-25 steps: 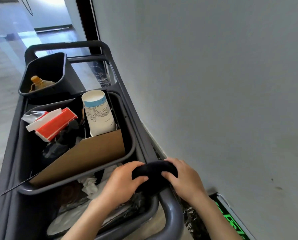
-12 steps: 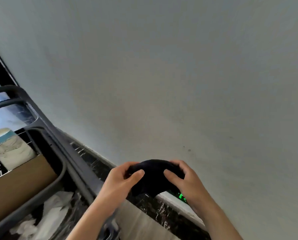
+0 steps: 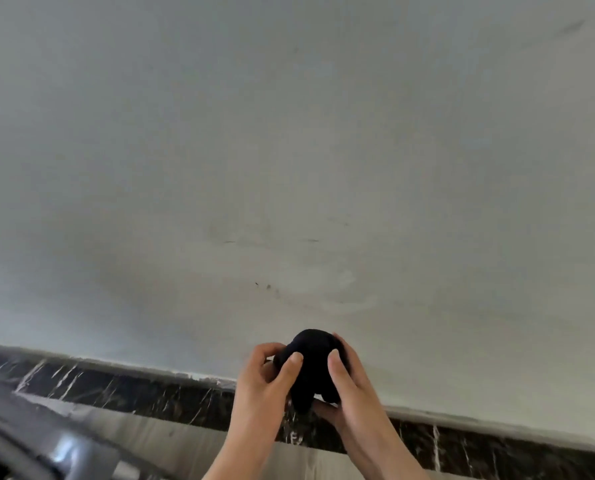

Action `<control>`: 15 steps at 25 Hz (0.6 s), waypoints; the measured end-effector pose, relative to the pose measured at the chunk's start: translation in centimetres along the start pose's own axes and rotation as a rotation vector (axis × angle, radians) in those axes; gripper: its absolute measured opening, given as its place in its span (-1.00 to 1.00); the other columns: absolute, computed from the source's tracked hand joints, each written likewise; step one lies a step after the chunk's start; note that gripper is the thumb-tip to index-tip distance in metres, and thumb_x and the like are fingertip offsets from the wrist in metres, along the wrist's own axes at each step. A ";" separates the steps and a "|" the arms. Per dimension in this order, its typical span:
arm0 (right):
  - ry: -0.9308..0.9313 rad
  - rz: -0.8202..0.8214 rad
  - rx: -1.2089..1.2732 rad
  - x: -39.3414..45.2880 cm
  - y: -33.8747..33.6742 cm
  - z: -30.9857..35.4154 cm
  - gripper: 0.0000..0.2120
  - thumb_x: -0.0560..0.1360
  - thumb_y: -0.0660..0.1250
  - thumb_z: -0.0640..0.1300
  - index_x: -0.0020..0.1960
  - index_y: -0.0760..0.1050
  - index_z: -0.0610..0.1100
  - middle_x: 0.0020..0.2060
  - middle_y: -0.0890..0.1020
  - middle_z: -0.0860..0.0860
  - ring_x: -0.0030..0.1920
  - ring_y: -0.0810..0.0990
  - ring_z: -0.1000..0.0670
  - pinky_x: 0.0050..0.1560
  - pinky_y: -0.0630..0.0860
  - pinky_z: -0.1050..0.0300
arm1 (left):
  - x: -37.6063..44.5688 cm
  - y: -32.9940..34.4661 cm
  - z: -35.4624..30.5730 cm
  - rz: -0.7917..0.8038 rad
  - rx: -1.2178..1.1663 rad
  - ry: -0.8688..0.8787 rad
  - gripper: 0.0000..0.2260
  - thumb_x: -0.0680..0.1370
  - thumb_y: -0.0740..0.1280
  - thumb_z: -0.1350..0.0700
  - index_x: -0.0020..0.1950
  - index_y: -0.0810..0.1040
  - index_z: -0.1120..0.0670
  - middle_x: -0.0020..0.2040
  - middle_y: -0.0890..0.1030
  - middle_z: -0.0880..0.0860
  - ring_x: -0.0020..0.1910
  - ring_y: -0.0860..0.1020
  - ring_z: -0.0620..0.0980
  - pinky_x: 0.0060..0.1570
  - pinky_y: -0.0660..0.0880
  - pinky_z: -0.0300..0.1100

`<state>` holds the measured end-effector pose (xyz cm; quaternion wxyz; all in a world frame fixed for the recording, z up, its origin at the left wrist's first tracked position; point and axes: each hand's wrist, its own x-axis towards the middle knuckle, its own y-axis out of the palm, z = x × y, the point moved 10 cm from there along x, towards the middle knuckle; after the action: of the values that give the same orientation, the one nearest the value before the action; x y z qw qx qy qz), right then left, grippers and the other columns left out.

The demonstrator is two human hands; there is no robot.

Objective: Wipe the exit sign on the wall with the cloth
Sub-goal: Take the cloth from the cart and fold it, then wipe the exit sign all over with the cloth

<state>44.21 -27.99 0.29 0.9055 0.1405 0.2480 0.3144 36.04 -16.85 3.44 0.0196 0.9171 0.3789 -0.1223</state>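
A bunched black cloth (image 3: 311, 362) sits between both my hands in front of the grey wall (image 3: 289, 150), low in the view. My left hand (image 3: 266, 386) grips its left side with thumb and fingers. My right hand (image 3: 346, 382) holds its right side, thumb on the front and fingers under it. The exit sign is hidden; none of it shows in this view, and my hands cover the spot low on the wall.
A black marble skirting (image 3: 143, 393) with white veins runs along the foot of the wall. Below it lies pale floor (image 3: 171, 438). The dark grey edge of the cart (image 3: 29, 452) shows at the bottom left corner.
The view has swung right, off the cart and onto the wall. The green sign glimpsed near my hands is no longer visible. Both hands still hold the cloth, bunched tighter.
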 end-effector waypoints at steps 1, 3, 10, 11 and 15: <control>0.008 -0.020 0.032 0.2 -0.8 -0.3 -0.50 0.41 0.33 0.08 0.33 0.44 0.04 0.15 0.66 -0.05 0.14 0.65 -0.07 0.03 0.62 -0.12 | 0.3 0.9 0.7 0.010 0.012 -0.007 -0.94 0.57 0.40 0.14 0.03 0.59 0.06 -0.18 0.72 0.01 -0.17 0.69 -0.05 -0.06 0.63 -0.06; 0.011 -0.081 0.069 0.7 -2.4 -0.8 -0.49 0.37 0.37 0.07 0.31 0.46 0.05 0.12 0.68 -0.03 0.11 0.66 -0.05 0.09 0.60 -0.16 | 1.2 2.2 2.3 0.026 0.038 -0.022 -0.96 0.55 0.41 0.14 -0.04 0.66 0.04 -0.20 0.72 -0.02 -0.18 0.67 -0.14 -0.12 0.58 -0.20; 0.083 -0.224 0.000 6.5 -7.9 -8.0 -0.57 0.44 0.45 -0.16 0.27 0.50 0.05 0.09 0.68 -0.06 0.08 0.67 -0.10 0.08 0.59 -0.24 | 6.7 3.6 11.2 0.112 0.094 -0.090 -0.84 0.60 0.35 0.16 -0.08 0.71 0.01 -0.19 0.72 -0.04 -0.17 0.65 -0.17 -0.15 0.52 -0.33; 0.084 -0.248 -0.035 8.0 -8.9 -9.7 -0.51 0.39 0.49 -0.14 0.29 0.48 0.07 0.10 0.68 -0.04 0.09 0.67 -0.09 0.09 0.59 -0.22 | 8.1 3.4 13.2 0.110 0.097 -0.102 -0.86 0.59 0.37 0.18 -0.07 0.71 0.02 -0.19 0.72 -0.04 -0.19 0.65 -0.17 -0.14 0.53 -0.27; 0.034 -0.332 -0.083 14.6 -12.4 -16.2 -0.56 0.38 0.49 -0.20 0.21 0.54 0.08 0.06 0.70 0.01 0.09 0.66 -0.03 0.17 0.56 -0.17 | 13.3 3.2 21.6 0.086 0.094 -0.118 -0.90 0.54 0.43 0.21 -0.07 0.71 0.03 -0.19 0.73 -0.03 -0.16 0.67 -0.11 -0.09 0.55 -0.19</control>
<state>51.68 -26.50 -23.62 0.9457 0.0546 0.2700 0.1729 42.83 -12.68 -20.83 0.0043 0.9236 0.3313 -0.1930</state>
